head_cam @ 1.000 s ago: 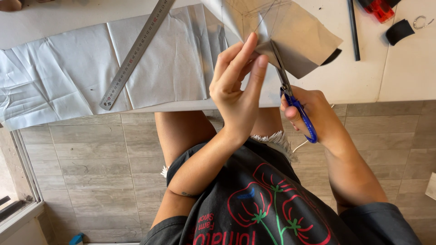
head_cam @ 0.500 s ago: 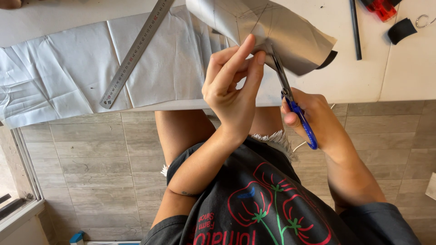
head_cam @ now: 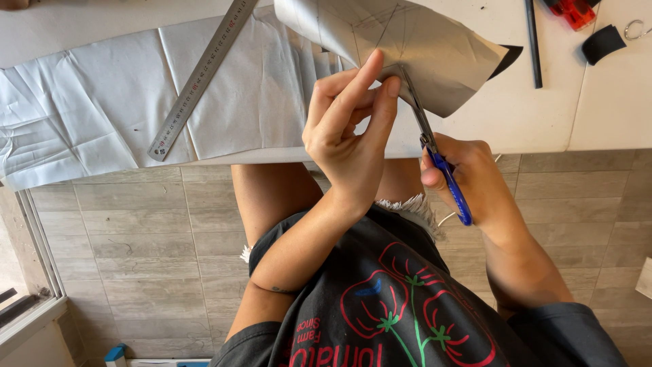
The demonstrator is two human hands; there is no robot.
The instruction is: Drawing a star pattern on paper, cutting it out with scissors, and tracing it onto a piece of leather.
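The upper edge of the curled grey sheet with pencilled lines [head_cam: 421,47] runs out of the top of the view, and your left hand [head_cam: 350,132] covers the spot where the blades meet it, so how far the cut has gone cannot be made out. Your left grip is pressed together — thumb and fingers pinch the sheet's lower edge, raised off the white surface [head_cam: 598,102]. Your right hand [head_cam: 468,180] is closed through the loops of the one pair of blue-handled scissors [head_cam: 438,160]; the blades reach up into the sheet, nearly shut as far as they show. One long steel ruler [head_cam: 200,78] lies slanted on the one large creased pale sheet [head_cam: 102,109] spread to the left. At the top right lie one thin black rod [head_cam: 533,44], one red object [head_cam: 574,10] cut off by the frame, one small black piece [head_cam: 602,43] and a small metal ring [head_cam: 635,28] — too small to tell more.
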